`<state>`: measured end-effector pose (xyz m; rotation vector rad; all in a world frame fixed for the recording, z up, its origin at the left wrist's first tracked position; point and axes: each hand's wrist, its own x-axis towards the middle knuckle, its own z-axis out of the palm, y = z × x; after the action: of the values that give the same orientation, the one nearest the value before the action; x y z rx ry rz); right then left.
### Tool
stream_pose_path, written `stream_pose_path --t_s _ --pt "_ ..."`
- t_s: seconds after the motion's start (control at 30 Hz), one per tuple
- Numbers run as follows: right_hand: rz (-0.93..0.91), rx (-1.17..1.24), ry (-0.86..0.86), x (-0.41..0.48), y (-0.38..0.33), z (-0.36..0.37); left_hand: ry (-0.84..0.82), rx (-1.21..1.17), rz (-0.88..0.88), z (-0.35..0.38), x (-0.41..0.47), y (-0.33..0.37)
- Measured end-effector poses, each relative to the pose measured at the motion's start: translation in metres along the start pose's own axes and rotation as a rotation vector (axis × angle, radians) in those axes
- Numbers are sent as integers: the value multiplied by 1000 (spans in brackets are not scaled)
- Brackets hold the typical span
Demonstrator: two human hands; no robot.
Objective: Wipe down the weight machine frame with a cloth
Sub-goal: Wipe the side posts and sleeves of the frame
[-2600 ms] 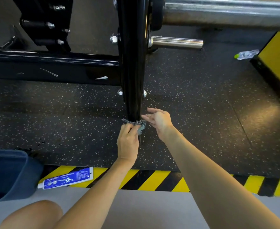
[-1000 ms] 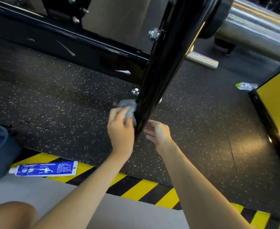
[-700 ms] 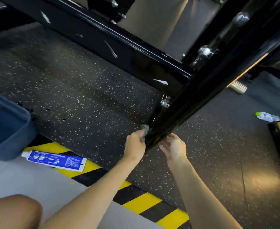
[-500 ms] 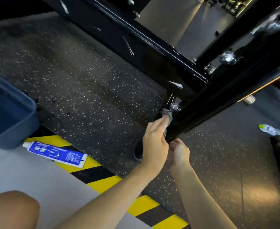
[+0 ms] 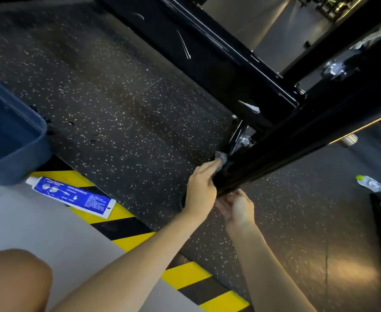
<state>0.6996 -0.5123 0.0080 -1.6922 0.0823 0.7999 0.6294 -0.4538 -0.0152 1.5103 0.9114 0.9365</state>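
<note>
Gym: blk weight-machine frame (image 5: 275, 154), speckled rubber floor (image 5: 117, 97), yellow/blk hazard stripe (image 5: 185, 273).

Legible text: none.
Blue tube (image 5: 72, 195): label carries white print lines and pale pictures, all too blurred to read.
Hazard stripe (image 5: 185, 274), running under tube and on toward right: yellow-black diagonal floor marking, no lettering.
Bottle (image 5: 371, 183), on floor well right of tube: label unreadable.
Frame (image 5: 297, 143), above-right of tube: white scuffs only, not characters.
</note>
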Motion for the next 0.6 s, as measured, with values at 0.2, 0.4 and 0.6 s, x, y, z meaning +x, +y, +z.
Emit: stream_pose_path --t_s 0.2,0.4,0.6 --pt "14 -5 -58 5 -1 -7 -169 58 -307 1 11 -72" --pt "9 -29 -45 0 1 0 -173 46 -519 3 -4 -92" --pt "15 -13 -99 -14 -5 -2 14 -213 -865 4 -19 -71"
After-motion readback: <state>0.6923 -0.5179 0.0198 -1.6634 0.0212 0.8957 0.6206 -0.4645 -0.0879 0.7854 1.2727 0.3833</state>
